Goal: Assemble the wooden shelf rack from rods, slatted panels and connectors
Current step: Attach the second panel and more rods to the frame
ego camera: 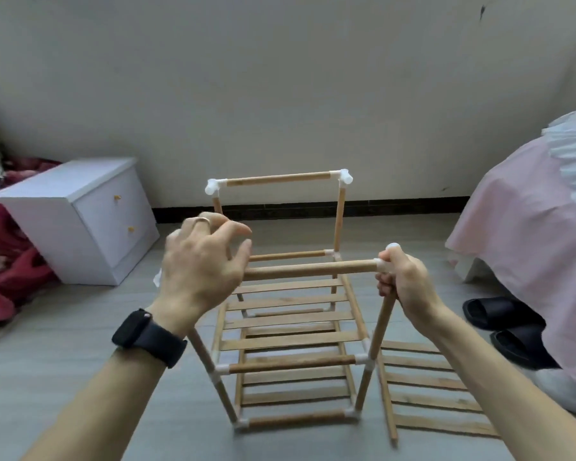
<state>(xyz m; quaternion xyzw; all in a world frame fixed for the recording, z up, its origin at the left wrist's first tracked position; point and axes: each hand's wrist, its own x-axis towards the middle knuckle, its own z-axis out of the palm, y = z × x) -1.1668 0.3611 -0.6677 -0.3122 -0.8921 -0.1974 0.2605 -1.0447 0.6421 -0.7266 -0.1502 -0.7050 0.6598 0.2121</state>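
Head view. I see a grey floor [80,377] running to a pale wall. On my right is a bed under a pink cover [529,207]; on my left, a white nightstand [80,211] with two drawers.

Shelf rack [290,322]: upright on the floor at centre, partly built, with slatted shelves seated between rods and white corner joints. The rear top rod is in place.

Loose slatted panel [426,387]: flat on the floor just right of the rack. Black slippers [506,314] lie by the bed.

Left hand [200,261]: over the left end of the front top rod [310,270], fingers bent and spread like a claw, thumb and forefinger apart. The rod end is hidden behind the palm, so I cannot tell whether anything is held. Black watch [147,337] on that wrist.

Right hand [406,284]: fingers wrapped round the front-right upright [381,327], just under the white connector [392,246] that joins it to the top rod.

Ring [202,220] on a left finger.
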